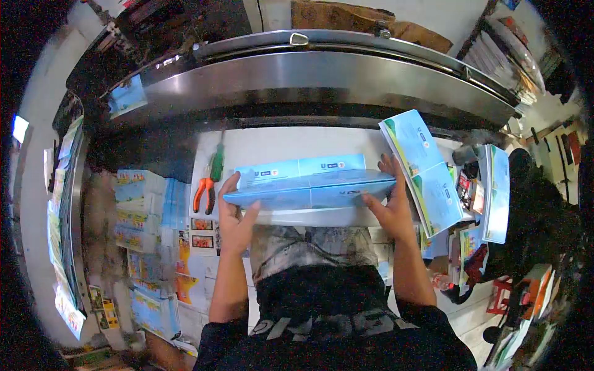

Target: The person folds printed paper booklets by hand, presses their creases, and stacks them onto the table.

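Between my two hands is a stack of light blue printed sheets [284, 196], held by its two short ends. My left hand [235, 213] grips the left end, thumb in front and fingers behind. At the right end, my right hand [393, 204] does the same. Behind this stack lies another blue printed sheet or stack [299, 166] on the white work surface [266, 143]. A larger pile of blue and green printed sheets [424, 170] sits just right of my right hand.
Orange-handled pliers [203, 195] and a green-handled screwdriver [217, 164] lie left of my left hand. A long metal machine bar [309, 77] runs across the back. Stacked prints [139, 204] stand at the left, and another blue pile [497, 195] at the right.
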Motion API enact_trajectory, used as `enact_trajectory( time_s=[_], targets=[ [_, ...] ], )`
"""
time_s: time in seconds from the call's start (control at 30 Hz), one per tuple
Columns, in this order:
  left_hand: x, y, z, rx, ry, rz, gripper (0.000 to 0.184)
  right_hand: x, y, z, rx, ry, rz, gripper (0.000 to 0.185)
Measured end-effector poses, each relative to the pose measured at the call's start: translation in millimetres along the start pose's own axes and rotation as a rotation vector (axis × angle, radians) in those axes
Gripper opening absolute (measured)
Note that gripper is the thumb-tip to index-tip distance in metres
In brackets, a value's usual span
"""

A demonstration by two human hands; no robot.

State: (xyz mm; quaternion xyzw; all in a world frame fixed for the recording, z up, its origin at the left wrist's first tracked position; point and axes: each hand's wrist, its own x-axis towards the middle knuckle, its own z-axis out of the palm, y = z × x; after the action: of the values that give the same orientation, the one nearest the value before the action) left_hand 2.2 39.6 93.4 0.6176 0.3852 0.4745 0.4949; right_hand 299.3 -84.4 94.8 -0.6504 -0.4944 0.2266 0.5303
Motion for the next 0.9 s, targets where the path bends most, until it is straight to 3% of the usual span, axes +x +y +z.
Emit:
enact_trajectory(
  time_s=[0.3, 0.4, 0.47, 0.5, 0.53, 0.63, 0.73, 0.8, 0.9],
  targets=[
    [-4, -16, 5, -0.029, 0.089, 0.068, 0.07, -1, 14, -4, 0.237, 0.01, 0.055, 0.08],
    [-3, -21, -2, 0.004, 0.078, 0.065, 0.058, -1, 22, -1, 0.209, 0.034, 0.007, 0.077],
    [-2, -28, -10, 0.113, 0.071, 0.189, 0.039, -3, 25, 3, 0.161, 0.075, 0.008, 0.073],
    [-3, -28, -13, 0.124, 0.078, 0.185, 0.039, -2, 22, 6, 0.223, 0.136, -0.032, 0.058],
    [-5, -28, -16, 0.099, 0.072, 0.175, 0.036, -3, 26, 6, 0.234, 0.125, -0.033, 0.058],
    [-9, -25, -23, 0.114, 0.052, 0.226, 0.036, -9, 35, 2, 0.14, 0.206, -0.168, 0.026],
    [-13, -20, -21, 0.122, 0.048, 0.328, 0.038, -13, 33, -3, 0.085, 0.24, -0.209, 0.02],
    [-18, -16, -24, 0.009, 0.025, 0.236, 0.04, -14, 32, -10, 0.025, 0.273, -0.233, 0.02],
    [-21, 1, -24, -0.11, 0.011, 0.157, 0.034, -18, 32, -18, 0.176, 0.169, -0.167, 0.03]
  ],
)
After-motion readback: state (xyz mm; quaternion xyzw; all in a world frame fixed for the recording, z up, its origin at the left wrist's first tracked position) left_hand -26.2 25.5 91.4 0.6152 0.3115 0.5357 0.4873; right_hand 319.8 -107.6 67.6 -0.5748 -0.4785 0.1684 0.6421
